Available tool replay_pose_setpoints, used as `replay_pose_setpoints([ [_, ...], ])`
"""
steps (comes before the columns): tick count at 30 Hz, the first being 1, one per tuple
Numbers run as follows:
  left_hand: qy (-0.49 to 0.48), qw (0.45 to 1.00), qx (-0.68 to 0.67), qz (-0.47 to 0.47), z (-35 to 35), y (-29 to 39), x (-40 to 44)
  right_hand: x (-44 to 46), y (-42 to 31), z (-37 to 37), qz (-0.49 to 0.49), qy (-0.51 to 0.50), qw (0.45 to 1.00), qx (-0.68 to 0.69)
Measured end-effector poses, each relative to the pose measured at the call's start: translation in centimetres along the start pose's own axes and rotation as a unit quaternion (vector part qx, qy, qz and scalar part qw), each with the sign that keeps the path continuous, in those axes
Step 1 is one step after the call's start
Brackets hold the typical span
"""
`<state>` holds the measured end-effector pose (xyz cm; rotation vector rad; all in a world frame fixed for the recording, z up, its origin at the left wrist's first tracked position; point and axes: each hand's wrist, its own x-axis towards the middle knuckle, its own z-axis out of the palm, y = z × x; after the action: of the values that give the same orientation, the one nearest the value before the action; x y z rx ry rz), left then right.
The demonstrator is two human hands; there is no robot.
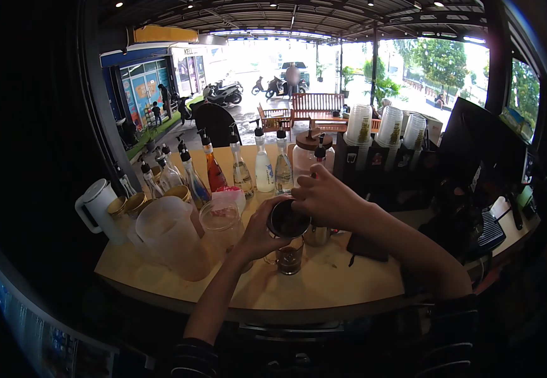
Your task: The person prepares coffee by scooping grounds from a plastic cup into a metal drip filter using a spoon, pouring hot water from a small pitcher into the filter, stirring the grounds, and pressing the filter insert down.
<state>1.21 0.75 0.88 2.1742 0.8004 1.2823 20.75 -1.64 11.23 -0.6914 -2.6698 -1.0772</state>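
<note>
Cup [289,220] at the frame's centre: my left grip [259,230] is curled around its left side, its mouth facing me, so its long axis runs roughly along my line of sight. Just below it in the frame stands the glass mug [290,259] on the table [343,283]; I can't tell whether they touch. My right grip [324,200], fingers bunched, is at the cup's upper-right rim; what it pinches, I can't make out.

Cup [289,220] held over a glass mug [290,259]
The left hand [258,228] grips the cup's side, the right hand [327,196] is at its rim; pump-top bottles [265,173] stand beyond on the surface [343,286].
</note>
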Motion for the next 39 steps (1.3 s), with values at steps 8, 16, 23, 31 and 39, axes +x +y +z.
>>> replay_pose_setpoints([
  [8,-0.011,1.000,0.020,-0.006,0.0,-0.1,0.1,-0.2,-0.4,0.4,-0.017,0.001,0.999,0.036],
  [16,0.008,0.999,-0.037,-0.025,0.3,0.0,-0.3,0.3,-0.4,0.3,-0.006,0.002,1.000,0.017],
  [23,0.011,0.999,-0.030,-0.033,0.5,-0.8,-0.5,0.4,-0.4,0.4,-0.005,-0.061,0.996,0.068],
  [31,-0.055,0.998,0.013,-0.008,-0.4,-1.0,0.4,1.2,0.4,0.3,-0.087,0.015,0.996,-0.028],
  [39,-0.059,0.998,0.012,-0.007,-0.9,-0.4,0.2,1.1,0.9,0.6,-0.079,-0.009,0.997,0.012],
])
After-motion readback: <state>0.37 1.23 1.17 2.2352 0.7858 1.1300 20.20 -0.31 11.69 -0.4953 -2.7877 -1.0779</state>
